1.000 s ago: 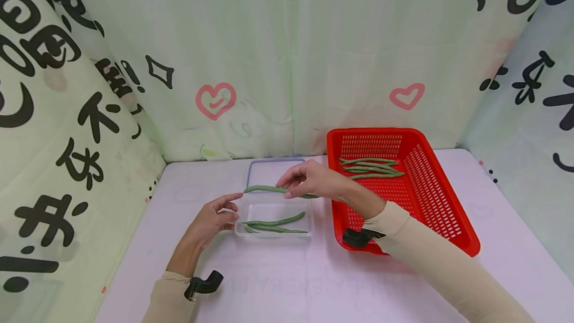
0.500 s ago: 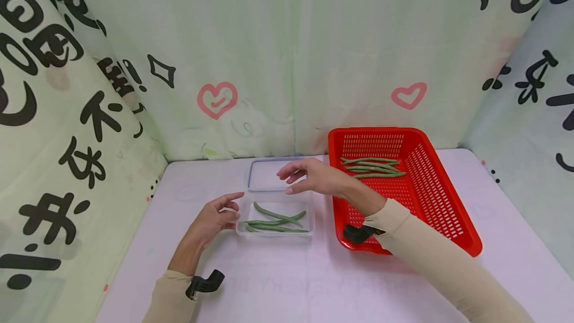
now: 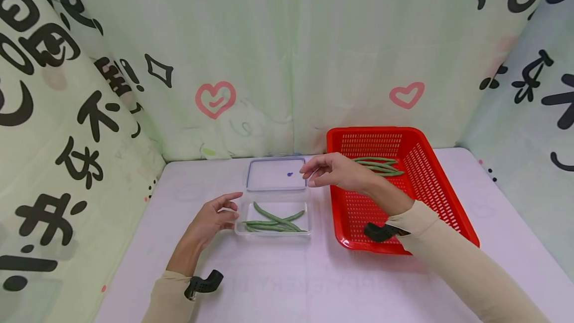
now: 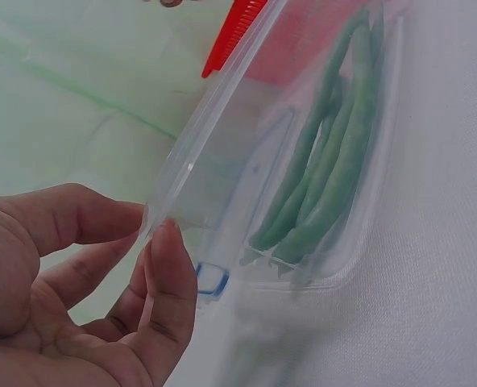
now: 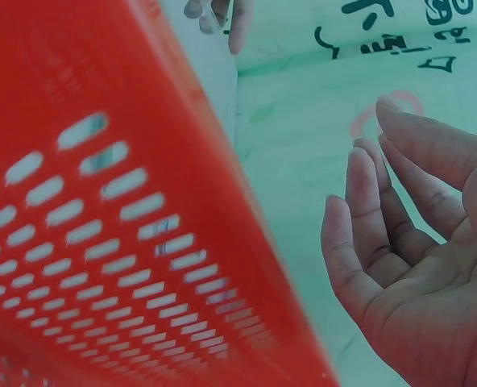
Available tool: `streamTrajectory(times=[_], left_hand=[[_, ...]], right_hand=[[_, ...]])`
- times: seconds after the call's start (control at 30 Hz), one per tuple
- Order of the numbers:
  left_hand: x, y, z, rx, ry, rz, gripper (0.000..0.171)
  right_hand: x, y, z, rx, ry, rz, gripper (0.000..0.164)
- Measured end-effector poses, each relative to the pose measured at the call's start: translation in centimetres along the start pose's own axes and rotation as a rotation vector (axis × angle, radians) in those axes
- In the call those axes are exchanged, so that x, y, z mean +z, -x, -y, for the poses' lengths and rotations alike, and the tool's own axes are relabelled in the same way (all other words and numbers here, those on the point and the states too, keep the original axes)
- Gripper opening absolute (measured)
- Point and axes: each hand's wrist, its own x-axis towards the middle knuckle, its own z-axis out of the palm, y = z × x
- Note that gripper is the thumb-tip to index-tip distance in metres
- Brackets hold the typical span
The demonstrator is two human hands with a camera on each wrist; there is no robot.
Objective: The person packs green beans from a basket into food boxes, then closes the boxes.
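A clear plastic container (image 3: 309, 221) lies on the table with several green beans (image 3: 269, 222) inside, some crossing each other. My left hand (image 3: 215, 218) is at its left end; in the left wrist view, thumb and fingers of this hand (image 4: 101, 282) pinch the container's rim (image 4: 182, 173). Nothing is in my right hand (image 3: 338, 171), which hovers over the left edge of the red basket (image 3: 432, 203), fingers relaxed. The right wrist view shows that hand (image 5: 416, 226) beside the basket's slotted wall (image 5: 198, 145). More green beans (image 3: 381, 165) lie in the basket's far part, partly hidden by the hand.
Behind the container, a clear lid with a blue seal (image 3: 269, 176) lies flat on the table (image 3: 251, 283). Printed curtains (image 3: 269, 64) enclose the back and both sides.
The bean my right hand held has dropped into the container and now lies across the others. My right hand has moved right, towards the basket. My left hand has stayed put.
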Motion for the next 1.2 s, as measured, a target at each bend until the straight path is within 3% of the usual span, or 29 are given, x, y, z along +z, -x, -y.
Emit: streamTrajectory(times=[0.63, 1.0, 1.2], left_hand=[[0.0, 0.0, 0.0, 0.002, 0.003, 0.002, 0.060], [0.0, 0.0, 0.0, -0.002, 0.004, 0.000, 0.059], [0.0, 0.0, 0.0, -0.001, 0.003, 0.003, 0.059]], right_hand=[[-3.2, 3.0, -2.9, 0.060, -0.021, -0.114, 0.030], [-5.2, 4.1, -5.2, 0.049, -0.045, -0.158, 0.047], [-6.5, 4.3, -6.7, 0.040, -0.033, -0.168, 0.048]])
